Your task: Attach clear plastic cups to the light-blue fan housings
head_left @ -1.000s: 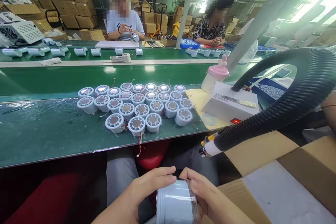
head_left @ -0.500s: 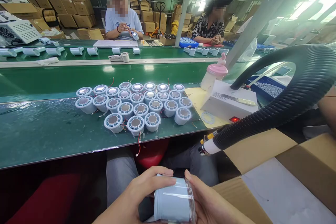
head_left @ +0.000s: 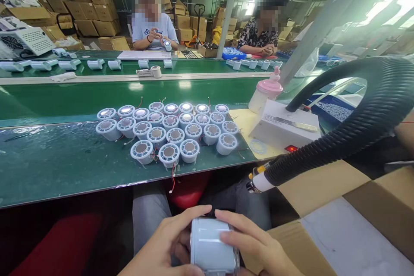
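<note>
Low in the head view, above my lap, I hold a light blue plastic housing with a clear rim at its right end. My left hand grips its left end, fingertips at the far edge and thumb low in front. From the right, my right hand closes on it, one finger lying across its top. The underside is hidden. Past my hands, on the green bench, several light blue round parts stand close together, grey discs facing up. Thin red and black wires trail from some of them.
A black flexible hose with a white nozzle arches in from a white box at right. Below it stands an open carton. A pink-lidded bottle is behind the box. Two people sit across the conveyor.
My right fingers have come over onto the housing's top. My left fingers have drawn back from its top to the left end. The housing has turned slightly.
</note>
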A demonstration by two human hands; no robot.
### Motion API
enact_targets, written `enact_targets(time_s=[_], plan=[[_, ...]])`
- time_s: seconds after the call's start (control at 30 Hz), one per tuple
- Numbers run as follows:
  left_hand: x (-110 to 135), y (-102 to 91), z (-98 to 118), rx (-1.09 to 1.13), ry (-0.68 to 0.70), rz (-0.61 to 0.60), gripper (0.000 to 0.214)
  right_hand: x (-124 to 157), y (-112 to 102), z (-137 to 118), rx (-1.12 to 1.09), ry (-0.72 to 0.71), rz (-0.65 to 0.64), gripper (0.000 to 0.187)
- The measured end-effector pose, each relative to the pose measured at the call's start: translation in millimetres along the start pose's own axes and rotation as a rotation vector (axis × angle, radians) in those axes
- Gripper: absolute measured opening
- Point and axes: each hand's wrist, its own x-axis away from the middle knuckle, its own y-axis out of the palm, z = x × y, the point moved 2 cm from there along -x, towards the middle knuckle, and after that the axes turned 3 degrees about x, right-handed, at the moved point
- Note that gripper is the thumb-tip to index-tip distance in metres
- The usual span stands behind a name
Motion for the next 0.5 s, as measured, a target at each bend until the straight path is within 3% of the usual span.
enact_targets(time_s=[0.07,0.13,0.23,0.33,0.5], plan=[[2,-2.7,7,-0.134,0.036,0.000,0.074,5,3,7,0.009,-0.023,0.014,0.054],[3,-5.0,12,-0.235,0.049,-0.026,0.070,8,6,13,-0.101,0.047,0.088,0.065],[3,-5.5,15,-0.210,0.012,-0.062,0.066,7,6,7,-0.111,0.092,0.128,0.056],[-2,-2.3,13,-0.162,0.017,-0.045,0.066,1,4,-5,-0.081,0.101,0.048,0.048],[-18,1.1,5,-0.087,0.080,-0.112,0.074,-7,6,9,-0.179,0.233,0.051,0.066]])
